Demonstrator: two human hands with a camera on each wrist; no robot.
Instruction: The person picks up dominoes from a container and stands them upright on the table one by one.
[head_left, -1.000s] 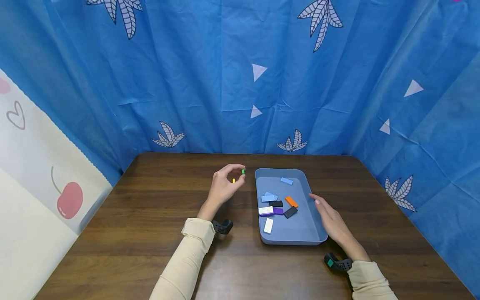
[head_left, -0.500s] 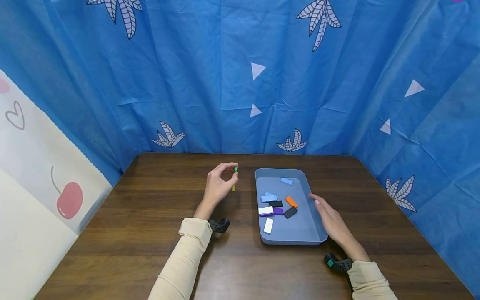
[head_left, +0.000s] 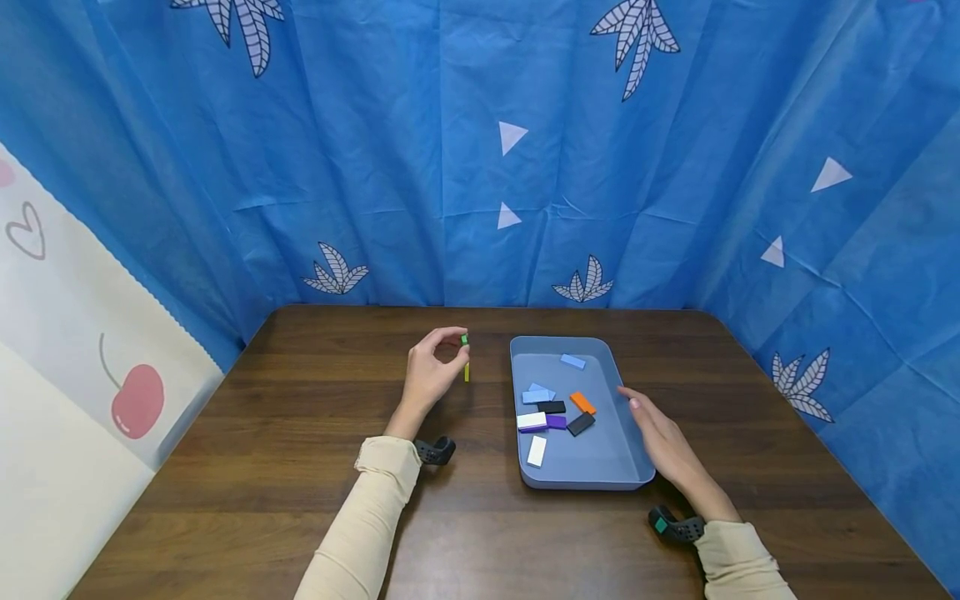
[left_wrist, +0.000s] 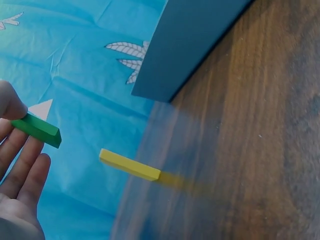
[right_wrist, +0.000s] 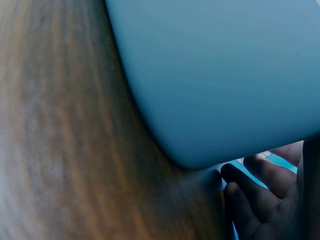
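Observation:
My left hand (head_left: 454,345) is raised just above the table, left of the tray, and pinches a small green block (head_left: 464,339) between thumb and forefinger. The left wrist view shows that green block (left_wrist: 37,129) at the fingertips. Just below it a thin yellow block (head_left: 467,372) stands upright on the wood, apart from the hand; it also shows as the yellow block (left_wrist: 130,165). My right hand (head_left: 637,406) lies with straight fingers against the right side of the blue tray (head_left: 592,477). The right wrist view shows its fingers (right_wrist: 255,185) beside the tray wall (right_wrist: 215,75).
The tray holds several flat blocks: light blue (head_left: 573,361), orange (head_left: 582,403), black (head_left: 551,407), purple (head_left: 557,422), dark grey (head_left: 581,424) and white (head_left: 536,451). The brown table (head_left: 300,433) is closed in by blue curtains at the back and right.
My left hand has drifted a little to the left, away from the tray, still pinching the green block. The yellow block and my right hand have stayed where they were.

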